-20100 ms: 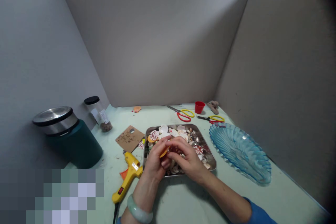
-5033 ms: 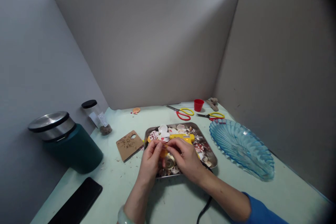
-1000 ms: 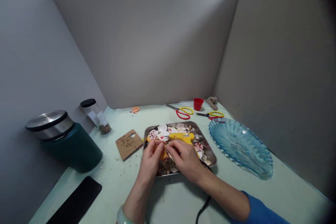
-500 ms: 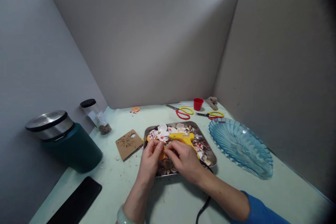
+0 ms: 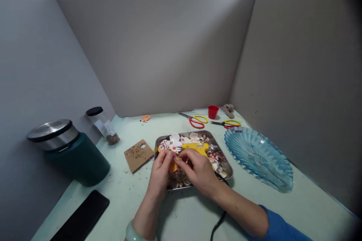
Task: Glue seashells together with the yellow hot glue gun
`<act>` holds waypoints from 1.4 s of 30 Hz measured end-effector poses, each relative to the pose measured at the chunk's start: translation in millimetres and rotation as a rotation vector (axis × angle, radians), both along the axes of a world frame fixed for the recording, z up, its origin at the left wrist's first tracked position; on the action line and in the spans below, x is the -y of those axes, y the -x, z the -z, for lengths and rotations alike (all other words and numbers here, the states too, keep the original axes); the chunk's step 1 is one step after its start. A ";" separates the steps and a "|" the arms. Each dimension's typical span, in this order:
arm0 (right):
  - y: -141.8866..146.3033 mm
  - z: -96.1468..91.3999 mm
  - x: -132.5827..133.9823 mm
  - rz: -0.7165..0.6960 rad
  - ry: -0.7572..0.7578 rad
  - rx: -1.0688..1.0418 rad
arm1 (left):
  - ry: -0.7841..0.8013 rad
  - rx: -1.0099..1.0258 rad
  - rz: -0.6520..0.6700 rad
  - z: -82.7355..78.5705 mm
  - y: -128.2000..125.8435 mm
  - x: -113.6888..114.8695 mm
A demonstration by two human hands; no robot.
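Observation:
Close together over the near side of a metal tray (image 5: 229,165), both my hands are closed at the fingertips. My left hand (image 5: 161,171) pinches an orange shell (image 5: 173,166), partly covered by the fingers. The fingertips of my right hand (image 5: 198,167) are pinched at the shell's upper right edge, where a small dark reddish bit shows; I cannot make out what it is. Behind my right hand a yellow glue gun (image 5: 195,146) lies across the tray, nozzle to the left. White and speckled shells (image 5: 164,145) fill the tray around it.
A brown wooden tag with a hole (image 5: 138,156) lies left of the tray. A blue glass dish (image 5: 260,158) is on the right. Behind are two scissors (image 5: 198,119) (image 5: 226,123) and a red cup (image 5: 213,112). A green flask (image 5: 76,158), a jar (image 5: 103,126) and a phone (image 5: 80,216) stand left.
My fingertips have shifted slightly on the orange shell, and more of it shows below them. The small dark reddish bit between my hands is more visible. Everything else stays in place.

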State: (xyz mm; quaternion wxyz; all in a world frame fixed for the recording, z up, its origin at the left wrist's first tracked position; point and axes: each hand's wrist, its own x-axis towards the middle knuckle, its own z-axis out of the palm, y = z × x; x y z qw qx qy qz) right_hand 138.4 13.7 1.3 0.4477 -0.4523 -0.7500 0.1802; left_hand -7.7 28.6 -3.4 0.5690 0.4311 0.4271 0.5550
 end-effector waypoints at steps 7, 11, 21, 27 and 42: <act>-10.4 -19.6 2.5 -0.046 -0.093 -0.042 | -0.018 0.000 -0.027 3.4 0.0 -2.7; -44.1 -42.1 -4.5 0.221 -0.058 0.021 | 0.048 -0.004 -0.036 0.2 -2.3 -1.1; -47.5 -11.9 -1.8 0.472 0.367 0.585 | 0.081 0.040 -0.069 -6.5 -3.9 1.7; -54.7 -9.3 -5.2 0.413 0.401 0.119 | 0.004 0.135 -0.142 -13.0 -2.5 5.7; -49.6 -29.4 -7.2 0.270 0.116 -0.686 | 0.015 0.099 -0.109 -9.9 -4.7 4.9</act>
